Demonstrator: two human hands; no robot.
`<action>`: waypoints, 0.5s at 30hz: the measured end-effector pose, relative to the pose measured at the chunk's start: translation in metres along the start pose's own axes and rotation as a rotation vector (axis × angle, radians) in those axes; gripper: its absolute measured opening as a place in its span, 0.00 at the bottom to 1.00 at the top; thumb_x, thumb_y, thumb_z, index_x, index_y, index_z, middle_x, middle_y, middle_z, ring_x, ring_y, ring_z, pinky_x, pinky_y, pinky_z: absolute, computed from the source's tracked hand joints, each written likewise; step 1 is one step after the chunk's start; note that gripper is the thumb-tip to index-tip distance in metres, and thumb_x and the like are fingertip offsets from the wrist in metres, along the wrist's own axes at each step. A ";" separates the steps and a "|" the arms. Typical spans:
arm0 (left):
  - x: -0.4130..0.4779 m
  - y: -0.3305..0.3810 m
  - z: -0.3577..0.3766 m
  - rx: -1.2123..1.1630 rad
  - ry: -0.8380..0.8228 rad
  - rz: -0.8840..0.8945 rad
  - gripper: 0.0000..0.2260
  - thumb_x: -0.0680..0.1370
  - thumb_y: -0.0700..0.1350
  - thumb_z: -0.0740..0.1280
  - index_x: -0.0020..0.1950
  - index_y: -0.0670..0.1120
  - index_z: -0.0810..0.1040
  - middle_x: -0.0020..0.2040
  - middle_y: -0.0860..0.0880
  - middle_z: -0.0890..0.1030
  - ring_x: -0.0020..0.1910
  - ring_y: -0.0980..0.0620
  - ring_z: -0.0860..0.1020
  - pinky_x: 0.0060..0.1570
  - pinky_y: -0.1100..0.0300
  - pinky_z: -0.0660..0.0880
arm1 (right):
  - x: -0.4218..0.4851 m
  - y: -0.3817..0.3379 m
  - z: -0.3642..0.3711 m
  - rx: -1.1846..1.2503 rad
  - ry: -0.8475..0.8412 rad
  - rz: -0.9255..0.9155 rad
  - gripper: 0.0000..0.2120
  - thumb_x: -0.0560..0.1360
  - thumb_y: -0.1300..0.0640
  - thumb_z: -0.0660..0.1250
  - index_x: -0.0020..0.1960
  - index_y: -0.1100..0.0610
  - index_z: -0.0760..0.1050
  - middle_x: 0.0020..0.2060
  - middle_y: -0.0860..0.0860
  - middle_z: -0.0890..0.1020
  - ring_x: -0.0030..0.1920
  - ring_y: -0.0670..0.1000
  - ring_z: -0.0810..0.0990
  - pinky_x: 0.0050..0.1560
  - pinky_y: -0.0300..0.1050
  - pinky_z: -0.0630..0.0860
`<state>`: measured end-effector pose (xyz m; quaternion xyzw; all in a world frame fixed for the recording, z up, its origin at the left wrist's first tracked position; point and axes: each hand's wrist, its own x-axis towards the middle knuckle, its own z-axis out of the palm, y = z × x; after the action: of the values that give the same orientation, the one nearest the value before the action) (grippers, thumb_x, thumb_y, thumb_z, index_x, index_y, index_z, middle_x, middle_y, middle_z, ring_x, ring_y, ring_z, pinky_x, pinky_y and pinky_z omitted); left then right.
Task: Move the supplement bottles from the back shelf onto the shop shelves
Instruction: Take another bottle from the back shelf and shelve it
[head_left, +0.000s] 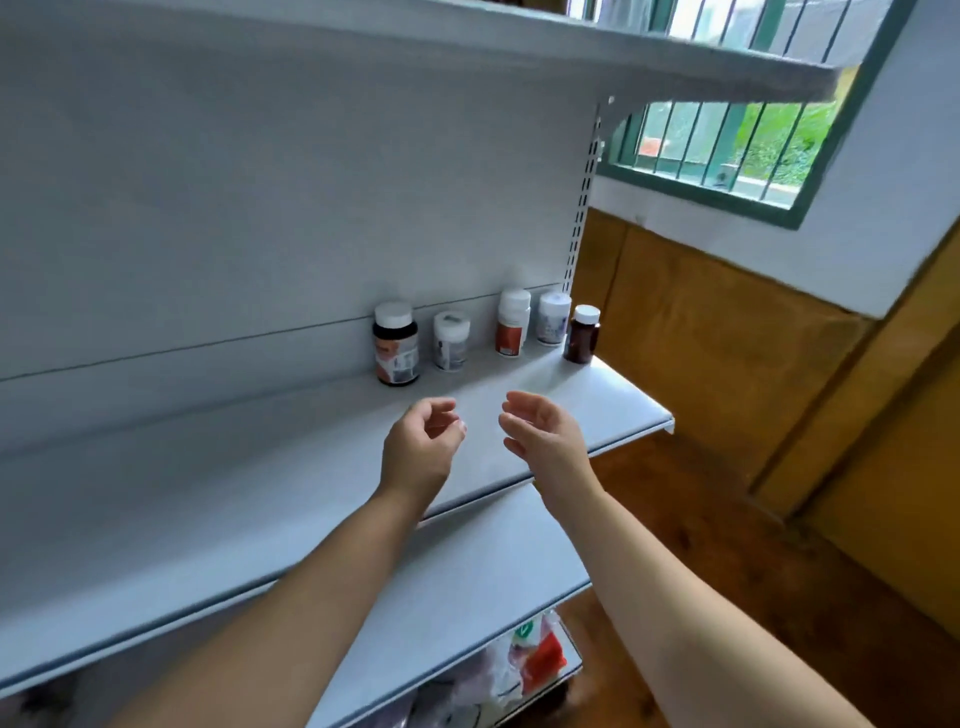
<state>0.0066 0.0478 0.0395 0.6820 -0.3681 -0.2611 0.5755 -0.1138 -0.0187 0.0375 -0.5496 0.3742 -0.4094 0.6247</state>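
Several supplement bottles stand in a row at the back right of a white shop shelf (613, 400). From the left: a dark bottle with an orange label (396, 345), a small white bottle (451, 341), a white bottle with a red label (513, 323), another white bottle (554, 318), and a brown bottle (583, 334) at the shelf's right end. My left hand (420, 447) hovers over the shelf in front of the bottles, fingers curled loosely and holding nothing. My right hand (543, 435) is beside it, fingers apart and empty.
A higher white shelf (675, 57) juts out overhead. A lower shelf (467, 571) lies beneath my forearms, with plastic-wrapped packets (535, 654) below that. A barred green window (727, 150) and wooden wall panelling (727, 353) are to the right.
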 end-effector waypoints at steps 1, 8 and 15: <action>0.007 -0.002 0.005 0.010 0.024 -0.016 0.09 0.74 0.40 0.66 0.54 0.47 0.76 0.47 0.49 0.79 0.49 0.50 0.77 0.58 0.54 0.74 | 0.011 0.002 -0.002 0.006 -0.024 0.005 0.11 0.74 0.64 0.66 0.55 0.56 0.74 0.51 0.53 0.78 0.47 0.47 0.77 0.50 0.42 0.74; 0.075 -0.022 0.036 0.012 0.127 -0.056 0.10 0.74 0.39 0.66 0.55 0.47 0.76 0.49 0.48 0.79 0.48 0.52 0.76 0.55 0.59 0.73 | 0.092 0.021 -0.008 0.033 -0.073 0.053 0.16 0.74 0.66 0.66 0.60 0.57 0.71 0.53 0.55 0.77 0.48 0.49 0.76 0.49 0.43 0.73; 0.139 -0.036 0.054 0.076 0.165 -0.180 0.23 0.74 0.40 0.67 0.68 0.41 0.68 0.63 0.42 0.75 0.58 0.48 0.76 0.60 0.58 0.71 | 0.173 0.023 -0.005 -0.072 -0.131 0.065 0.21 0.72 0.67 0.67 0.64 0.60 0.69 0.53 0.55 0.76 0.50 0.51 0.75 0.46 0.40 0.72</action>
<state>0.0542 -0.0938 0.0031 0.7529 -0.2663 -0.2406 0.5516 -0.0493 -0.1790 0.0111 -0.5850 0.3644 -0.3384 0.6407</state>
